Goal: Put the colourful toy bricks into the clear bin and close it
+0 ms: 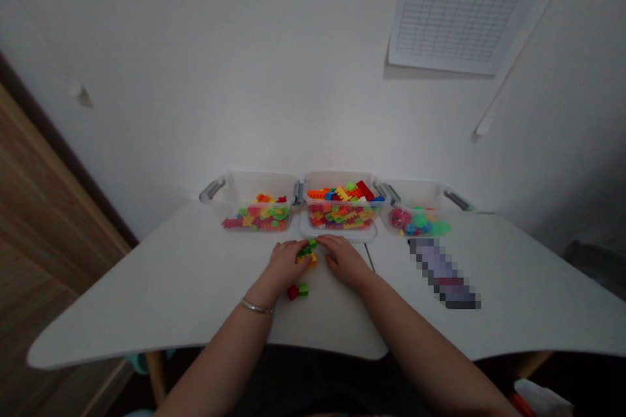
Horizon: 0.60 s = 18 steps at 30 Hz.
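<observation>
My left hand (287,265) is closed around a small cluster of toy building bricks, its thumb along the near side. In that cluster I see a yellow brick (313,261) and a dark green brick (305,251). A light green brick (312,244) shows at the far end, close to the fingertips of my right hand (345,262). The right hand's fingers are stretched out and its thumb is apart from them; whether it touches the brick is hard to tell. Nearer to me, a red brick (293,292) and a lime green brick (303,289) lie side by side on the white table (332,322).
Three clear plastic boxes line the wall: the left box (259,182) and middle box (337,177) hold many coloured bricks, the right box (415,187) round coloured pieces. The middle box is on a white lid (337,236). A pixelated object (444,273) lies at right.
</observation>
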Each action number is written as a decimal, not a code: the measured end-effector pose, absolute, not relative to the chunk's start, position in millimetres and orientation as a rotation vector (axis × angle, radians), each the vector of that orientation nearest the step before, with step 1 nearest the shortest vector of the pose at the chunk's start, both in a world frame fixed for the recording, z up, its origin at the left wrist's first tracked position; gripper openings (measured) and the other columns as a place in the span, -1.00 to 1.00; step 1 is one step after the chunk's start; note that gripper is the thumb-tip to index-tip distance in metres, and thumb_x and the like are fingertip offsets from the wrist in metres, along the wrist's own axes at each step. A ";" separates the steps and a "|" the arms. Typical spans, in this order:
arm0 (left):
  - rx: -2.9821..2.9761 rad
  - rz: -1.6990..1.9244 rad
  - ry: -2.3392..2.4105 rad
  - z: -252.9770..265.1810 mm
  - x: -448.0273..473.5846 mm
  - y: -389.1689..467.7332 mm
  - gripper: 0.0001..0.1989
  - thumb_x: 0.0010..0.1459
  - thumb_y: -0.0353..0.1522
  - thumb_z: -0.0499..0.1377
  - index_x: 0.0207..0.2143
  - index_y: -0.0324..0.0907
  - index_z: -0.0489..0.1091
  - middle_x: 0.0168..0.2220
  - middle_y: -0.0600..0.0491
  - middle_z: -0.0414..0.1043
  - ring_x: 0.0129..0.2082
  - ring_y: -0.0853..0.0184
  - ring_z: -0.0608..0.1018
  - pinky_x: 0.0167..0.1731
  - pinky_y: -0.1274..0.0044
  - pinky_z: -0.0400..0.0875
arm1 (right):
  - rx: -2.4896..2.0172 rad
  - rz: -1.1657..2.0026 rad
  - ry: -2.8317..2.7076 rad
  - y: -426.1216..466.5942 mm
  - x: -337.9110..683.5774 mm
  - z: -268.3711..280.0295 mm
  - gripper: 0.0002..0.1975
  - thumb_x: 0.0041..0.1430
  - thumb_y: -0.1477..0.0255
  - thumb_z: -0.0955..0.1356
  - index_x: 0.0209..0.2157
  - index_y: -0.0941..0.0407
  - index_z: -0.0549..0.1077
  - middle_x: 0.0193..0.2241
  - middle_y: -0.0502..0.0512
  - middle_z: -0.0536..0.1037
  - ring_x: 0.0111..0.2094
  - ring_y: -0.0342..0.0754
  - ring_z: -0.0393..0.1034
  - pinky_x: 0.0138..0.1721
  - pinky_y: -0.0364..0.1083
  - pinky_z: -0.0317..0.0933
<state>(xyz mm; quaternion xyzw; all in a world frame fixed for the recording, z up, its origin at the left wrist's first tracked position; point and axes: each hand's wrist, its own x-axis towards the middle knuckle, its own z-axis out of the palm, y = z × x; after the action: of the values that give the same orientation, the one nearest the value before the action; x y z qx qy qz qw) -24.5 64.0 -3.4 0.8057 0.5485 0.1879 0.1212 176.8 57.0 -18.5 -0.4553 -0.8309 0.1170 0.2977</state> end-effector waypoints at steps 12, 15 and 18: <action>2.368 0.633 1.410 -9.5 -25.1 59.0 -0.51 0.13 -0.34 0.20 0.14 -0.18 0.34 0.10 -0.12 0.47 0.11 0.11 0.47 0.24 0.20 0.17 | -1.217 0.283 -2.211 58.8 174.6 -21.2 -0.42 0.09 0.65 0.28 0.17 0.11 0.38 0.16 0.22 0.43 0.18 0.05 0.29 0.24 0.13 0.15; 2.370 0.690 1.412 -9.8 -26.3 59.7 -0.48 0.09 -0.34 0.24 0.13 -0.21 0.35 0.08 -0.14 0.48 0.09 0.11 0.49 0.16 0.29 0.30 | -1.221 0.252 -2.216 58.5 175.3 -19.9 -0.54 0.13 0.60 0.31 0.08 0.10 0.46 0.09 0.20 0.49 0.12 0.04 0.34 0.20 0.10 0.19; 2.386 0.695 1.450 -10.8 -27.3 62.1 -0.44 0.08 -0.31 0.27 0.14 -0.24 0.34 0.09 -0.17 0.46 0.11 0.09 0.48 0.14 0.30 0.33 | -1.266 0.238 -2.180 57.4 175.7 -17.3 -0.69 0.15 0.56 0.34 -0.06 0.12 0.52 -0.02 0.18 0.54 0.03 0.03 0.38 0.13 0.05 0.25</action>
<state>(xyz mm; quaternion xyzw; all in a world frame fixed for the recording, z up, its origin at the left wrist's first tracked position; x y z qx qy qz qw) -27.3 62.1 -10.8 0.8221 0.4995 0.2393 0.1318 175.7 57.4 -17.3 -0.4769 -0.8213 0.0896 0.3001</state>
